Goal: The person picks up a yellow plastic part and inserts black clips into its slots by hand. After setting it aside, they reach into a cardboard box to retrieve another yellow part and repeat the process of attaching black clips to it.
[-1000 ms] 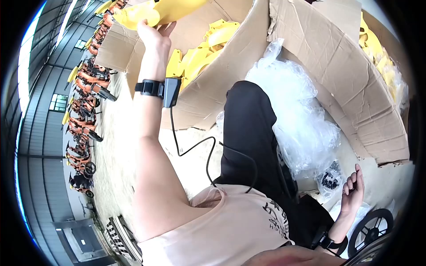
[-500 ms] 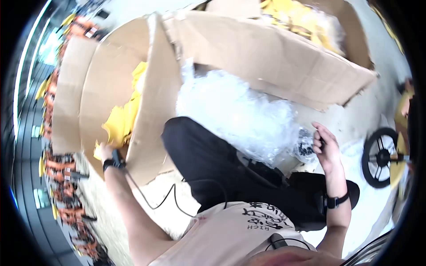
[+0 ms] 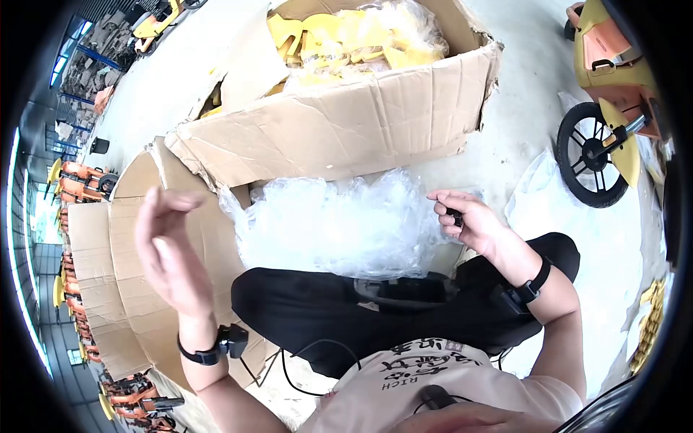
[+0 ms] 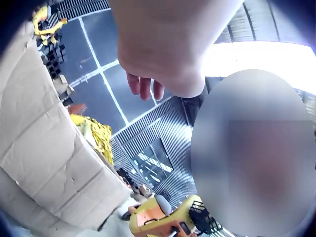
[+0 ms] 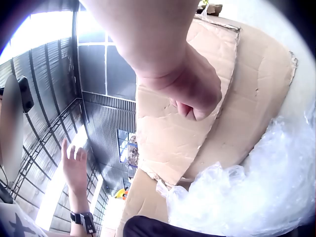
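Observation:
My left hand is raised in front of the left cardboard box, fingers loosely extended with nothing in them. In the left wrist view, the heel of that hand hides most of its fingers. My right hand holds a small black part in its curled fingers, beside the right end of a heap of clear plastic bags. The part's exact kind cannot be told. Seen from the right wrist, the black part is hidden behind the hand.
A large cardboard box with yellow plastic panels stands beyond the plastic heap. At the right is a scooter's black front wheel, near a white sheet on the floor. Orange scooters line the far left.
One second ago my left hand held a yellow panel over the left box, then reached down inside it; now it is up and empty. My head has turned right. The right hand still holds the black part.

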`<state>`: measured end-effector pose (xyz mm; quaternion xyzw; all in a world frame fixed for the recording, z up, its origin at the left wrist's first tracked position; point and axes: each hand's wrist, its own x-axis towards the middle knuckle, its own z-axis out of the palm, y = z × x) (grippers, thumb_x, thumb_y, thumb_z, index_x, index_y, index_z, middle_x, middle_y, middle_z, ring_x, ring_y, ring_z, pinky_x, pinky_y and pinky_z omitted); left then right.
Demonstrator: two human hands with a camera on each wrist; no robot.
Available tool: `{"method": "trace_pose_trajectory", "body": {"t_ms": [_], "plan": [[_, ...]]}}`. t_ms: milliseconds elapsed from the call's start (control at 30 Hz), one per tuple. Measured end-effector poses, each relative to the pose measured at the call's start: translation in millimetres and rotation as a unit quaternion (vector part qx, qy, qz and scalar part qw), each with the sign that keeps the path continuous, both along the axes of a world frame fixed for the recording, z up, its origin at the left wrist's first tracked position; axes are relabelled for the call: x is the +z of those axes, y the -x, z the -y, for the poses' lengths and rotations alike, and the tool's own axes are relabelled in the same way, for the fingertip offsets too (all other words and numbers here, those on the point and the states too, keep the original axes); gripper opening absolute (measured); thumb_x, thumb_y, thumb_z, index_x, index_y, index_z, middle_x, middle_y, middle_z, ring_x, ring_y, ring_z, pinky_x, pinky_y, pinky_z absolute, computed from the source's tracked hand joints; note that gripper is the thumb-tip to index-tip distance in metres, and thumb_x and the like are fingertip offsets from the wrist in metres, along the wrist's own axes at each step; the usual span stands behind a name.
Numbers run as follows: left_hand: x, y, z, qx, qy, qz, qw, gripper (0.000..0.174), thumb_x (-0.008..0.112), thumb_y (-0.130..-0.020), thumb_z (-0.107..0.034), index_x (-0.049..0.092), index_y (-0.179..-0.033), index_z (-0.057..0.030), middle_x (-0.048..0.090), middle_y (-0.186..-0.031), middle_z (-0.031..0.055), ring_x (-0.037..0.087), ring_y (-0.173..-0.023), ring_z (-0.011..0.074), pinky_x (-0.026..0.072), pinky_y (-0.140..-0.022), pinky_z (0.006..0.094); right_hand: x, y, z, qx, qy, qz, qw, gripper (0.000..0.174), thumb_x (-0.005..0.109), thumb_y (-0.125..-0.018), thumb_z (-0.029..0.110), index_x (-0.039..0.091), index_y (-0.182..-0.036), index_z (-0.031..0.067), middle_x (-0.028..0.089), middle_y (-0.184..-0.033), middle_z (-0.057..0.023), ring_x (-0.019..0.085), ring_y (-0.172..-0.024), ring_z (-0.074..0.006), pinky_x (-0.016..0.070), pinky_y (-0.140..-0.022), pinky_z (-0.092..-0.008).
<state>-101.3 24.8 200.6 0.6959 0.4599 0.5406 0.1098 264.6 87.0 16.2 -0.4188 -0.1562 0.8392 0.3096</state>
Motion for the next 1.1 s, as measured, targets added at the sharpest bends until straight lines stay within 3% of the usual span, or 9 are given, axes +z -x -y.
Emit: {"method": "trace_pose_trajectory", "body": {"t_ms": [67, 167, 500, 667, 700, 733, 767, 967, 1100], "plan": [[23, -53, -14, -0.168, -0.043, -0.227, 0.958, 0.049, 0.04, -0.105, -0.03, 0.03, -0.15, -0.0113, 0.054, -0.1, 0.014, 0.056, -0.093, 0.0277, 0.0491, -0.084, 0.043, -1, -2, 2, 0.003, 0.008, -0.002, 1.0, 0.027, 0.052, -0.1, 0.013, 0.056, -0.123, 0.0005, 0.051, -0.081, -0.0003, 0.041, -0.064, -0.0088, 0.0311, -0.049, -0.0206], [31, -143, -8, -0.173, 0.035, -0.085, 0.981, 0.03, 0.068, -0.079, -0.006, 0.051, -0.102, -0.0137, 0.055, -0.098, 0.0095, 0.059, -0.087, 0.03, 0.0521, -0.077, 0.0457, -2, -5, 7, -0.004, 0.003, -0.008, 1.0, 0.023, 0.052, -0.098, 0.012, 0.059, -0.117, 0.0011, 0.052, -0.081, 0.0006, 0.044, -0.065, -0.0074, 0.0319, -0.05, -0.02], [46, -191, -78, -0.343, -0.076, -0.207, 0.913, 0.045, 0.068, -0.083, -0.014, 0.052, -0.124, -0.0037, 0.062, -0.108, 0.0139, 0.061, -0.095, 0.0245, 0.0498, -0.083, 0.0359, 61, -9, 7, -0.031, 0.013, 0.054, 0.998, 0.019, 0.052, -0.098, 0.014, 0.061, -0.111, 0.0026, 0.052, -0.078, 0.0011, 0.044, -0.063, -0.0073, 0.0314, -0.05, -0.0195], [52, -159, -229, -0.182, -0.024, -0.156, 0.971, 0.035, 0.058, -0.095, -0.015, 0.058, -0.126, 0.0007, 0.067, -0.107, 0.0113, 0.062, -0.097, 0.0154, 0.0469, -0.088, 0.0274, 16, -8, 7, -0.017, 0.004, -0.01, 1.0, 0.018, 0.052, -0.099, 0.014, 0.063, -0.108, 0.0038, 0.053, -0.077, 0.0011, 0.044, -0.063, -0.0071, 0.0319, -0.05, -0.02], [82, -122, -296, -0.24, 0.306, -0.137, 0.911, 0.081, 0.062, -0.088, -0.009, 0.014, -0.154, -0.006, 0.032, -0.151, 0.0147, 0.042, -0.133, 0.0201, 0.0329, -0.11, 0.031, 13, -9, -1, -0.021, -0.017, -0.009, 1.0, 0.018, 0.052, -0.099, 0.014, 0.063, -0.108, 0.0039, 0.053, -0.077, 0.0014, 0.044, -0.064, -0.0069, 0.0321, -0.051, -0.0199], [97, -61, -388, -0.449, 0.303, -0.287, 0.79, 0.085, 0.067, -0.089, -0.017, 0.014, -0.154, -0.0068, 0.033, -0.151, 0.014, 0.034, -0.138, 0.018, 0.0274, -0.113, 0.0299, 15, -8, -5, -0.017, -0.003, 0.002, 1.0, 0.018, 0.051, -0.099, 0.014, 0.063, -0.108, 0.0039, 0.053, -0.077, 0.0018, 0.044, -0.063, -0.0065, 0.0321, -0.052, -0.0198], [45, -96, -385, -0.104, 0.057, -0.197, 0.973, 0.029, 0.058, -0.095, -0.02, 0.065, -0.116, -0.001, 0.069, -0.1, 0.0066, 0.062, -0.095, 0.0124, 0.0465, -0.087, 0.0255, 13, -8, -7, -0.019, 0.004, 0.012, 1.0, 0.018, 0.051, -0.099, 0.014, 0.063, -0.107, 0.0037, 0.053, -0.076, 0.002, 0.045, -0.064, -0.0064, 0.0319, -0.052, -0.0203], [-65, -5, -567, 0.123, 0.287, -0.396, 0.864, 0.038, 0.062, -0.087, -0.033, 0.068, -0.107, -0.0009, 0.07, -0.092, 0.0067, 0.06, -0.072, 0.0155, 0.0499, -0.065, 0.0313, 8, -8, -26, -0.026, 0.033, 0.025, 0.999, 0.017, 0.051, -0.099, 0.014, 0.064, -0.106, 0.0049, 0.054, -0.075, 0.0025, 0.045, -0.063, -0.0058, 0.0321, -0.053, -0.0209], [-135, 9, -595, 0.184, 0.54, -0.399, 0.718, 0.053, 0.062, -0.089, -0.043, 0.058, -0.129, -0.0088, 0.065, -0.114, 0.0095, 0.062, -0.076, 0.0195, 0.0507, -0.059, 0.0336, 6, -11, -46, -0.035, 0.068, 0.03, 0.997, 0.017, 0.052, -0.099, 0.016, 0.065, -0.105, 0.0066, 0.055, -0.076, 0.0031, 0.045, -0.063, -0.0051, 0.0321, -0.054, -0.0206]]}}
